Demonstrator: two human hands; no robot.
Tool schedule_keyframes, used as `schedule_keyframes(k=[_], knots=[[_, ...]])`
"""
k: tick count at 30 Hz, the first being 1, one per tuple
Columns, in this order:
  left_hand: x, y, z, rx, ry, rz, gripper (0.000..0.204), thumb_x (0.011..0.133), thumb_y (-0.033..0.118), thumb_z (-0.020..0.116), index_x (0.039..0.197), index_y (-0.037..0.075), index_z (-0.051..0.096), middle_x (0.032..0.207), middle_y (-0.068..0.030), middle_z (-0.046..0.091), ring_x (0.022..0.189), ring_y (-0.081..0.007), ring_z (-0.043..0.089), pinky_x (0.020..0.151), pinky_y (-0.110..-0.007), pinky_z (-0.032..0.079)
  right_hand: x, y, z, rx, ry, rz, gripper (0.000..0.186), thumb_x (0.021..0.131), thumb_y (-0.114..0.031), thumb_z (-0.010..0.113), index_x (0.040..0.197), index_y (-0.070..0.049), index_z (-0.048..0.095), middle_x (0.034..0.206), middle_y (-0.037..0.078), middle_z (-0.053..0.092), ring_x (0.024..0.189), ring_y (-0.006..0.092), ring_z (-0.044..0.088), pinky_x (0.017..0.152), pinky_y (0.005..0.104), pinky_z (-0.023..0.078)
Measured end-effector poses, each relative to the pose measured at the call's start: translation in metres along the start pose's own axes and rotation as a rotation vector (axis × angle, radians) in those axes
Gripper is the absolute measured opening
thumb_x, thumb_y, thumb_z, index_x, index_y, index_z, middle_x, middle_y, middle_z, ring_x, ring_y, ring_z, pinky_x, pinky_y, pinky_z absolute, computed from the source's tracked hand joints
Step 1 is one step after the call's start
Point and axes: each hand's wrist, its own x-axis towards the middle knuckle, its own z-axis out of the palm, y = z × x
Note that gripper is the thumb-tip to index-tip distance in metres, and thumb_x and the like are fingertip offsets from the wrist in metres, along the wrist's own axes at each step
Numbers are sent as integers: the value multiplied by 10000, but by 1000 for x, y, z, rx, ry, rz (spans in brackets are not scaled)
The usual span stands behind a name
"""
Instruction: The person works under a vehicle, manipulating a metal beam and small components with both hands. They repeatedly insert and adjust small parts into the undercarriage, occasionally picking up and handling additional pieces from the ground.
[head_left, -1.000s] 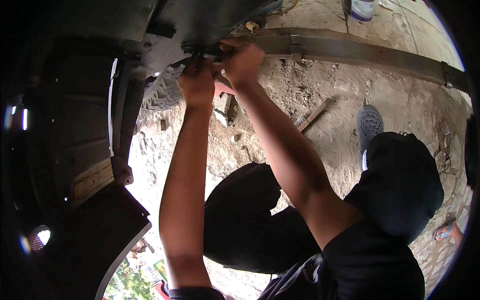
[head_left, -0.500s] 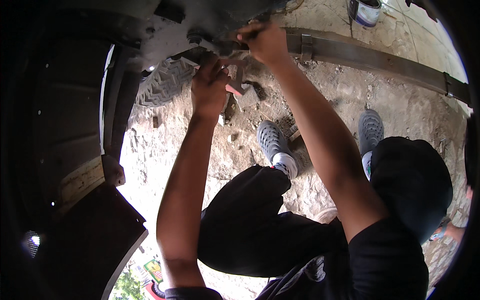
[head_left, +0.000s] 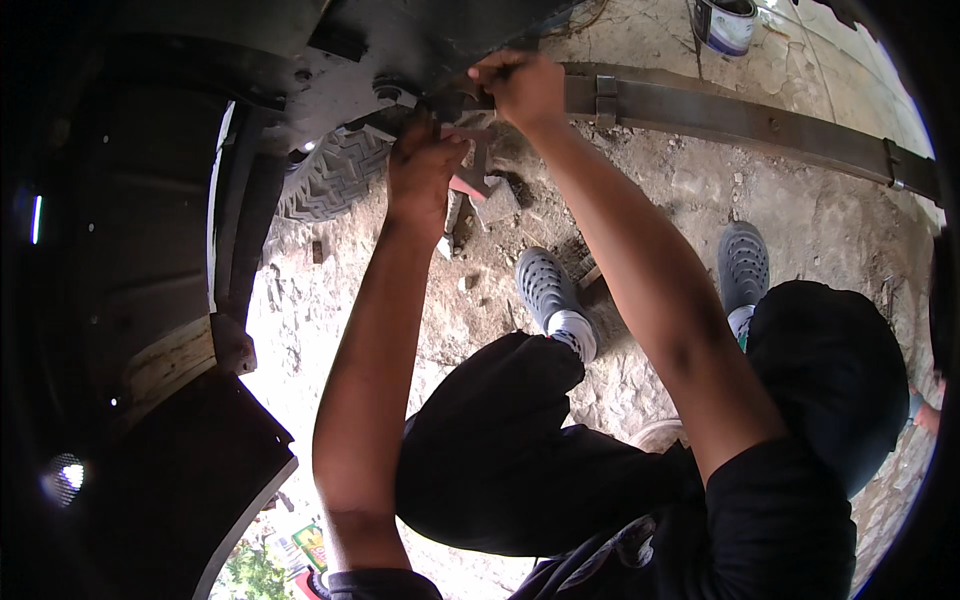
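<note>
Over bare dirt floor (head_left: 660,200), beneath a black vehicle underbody (head_left: 420,40), holds left hand (head_left: 425,178) just below the bolt (head_left: 388,89) and right hand (head_left: 530,92) at the leaf spring (head_left: 700,107), probably spaced for steadier purchase; fingers (head_left: 496,70) curled, cannot tell around what.

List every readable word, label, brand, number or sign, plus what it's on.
None reads clearly.
Can with white-and-blue label, top right: print too small and blurred.
Green-and-yellow panel, bottom left: marks too small and blurred.
Dark metal part by the hands: no lettering visible.
Tyre: tread only, no lettering visible.
</note>
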Motion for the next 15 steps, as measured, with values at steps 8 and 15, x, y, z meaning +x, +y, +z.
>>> schedule_keyframes(k=[8, 15], knots=[[-3, 2, 5, 87, 12, -27, 526, 851, -86, 623, 1359, 12, 522, 1150, -74, 587, 1132, -210, 601, 1126, -428, 492, -12, -1, 3, -4, 42, -39, 159, 815, -270, 855, 939, -174, 832, 833, 67, 778, 764, 223, 763, 720, 341, 593], [-2, 2, -3, 29, -100, -40, 553, 838, -101, 587, 1370, 29, 512, 1196, -86, 595, 1158, -227, 611, 1102, -366, 487, -25, -5, 6, 160, 89, -29, 147, 815, -304, 852, 886, -176, 831, 801, 73, 769, 750, 221, 761, 693, 349, 587]])
